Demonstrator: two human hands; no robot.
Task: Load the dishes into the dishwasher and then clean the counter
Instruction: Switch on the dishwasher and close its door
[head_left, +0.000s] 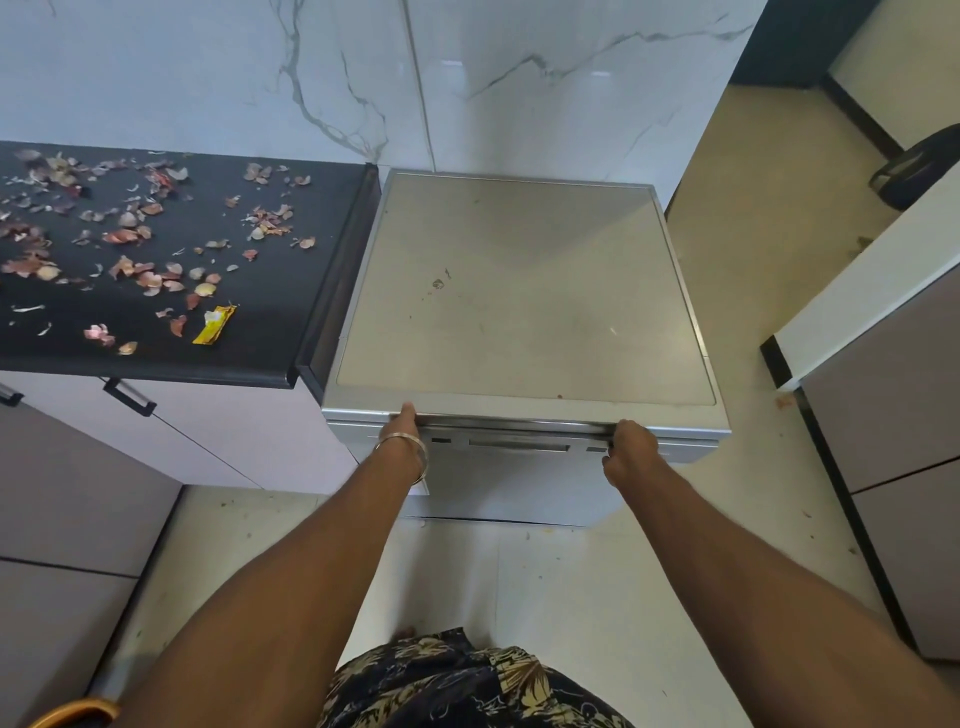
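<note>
Nearest the camera is a dark leaf-print garment (467, 686) at the bottom edge, and from either side of it two bare forearms reach forward to the dishwasher (524, 291). The left hand (402, 428), with a metal bangle (410, 454) at the wrist, has its fingers hooked over the top lip of the door (514, 467) near its left end; the right hand (628, 447) curls round the same lip near the right end. Both hands grip the door edge just under the machine's flat grey top, and the door stands upright, either closed or barely cracked; a dark line runs along its top edge, but I cannot tell if that is a gap. No dishes show anywhere in view, on the surface (156, 322) or on the floor, so whether loading is finished or not yet begun cannot be settled from here; the racks are hidden behind the door. The cleaning half plainly remains: the black surface to the left of the dishwasher is strewn with onion peels (130, 234) across most of its width, with a yellow wrapper (214, 325) lying near its front edge. My judgement is that the task stands at a door step, with the whole wipe-down left to do.
</note>
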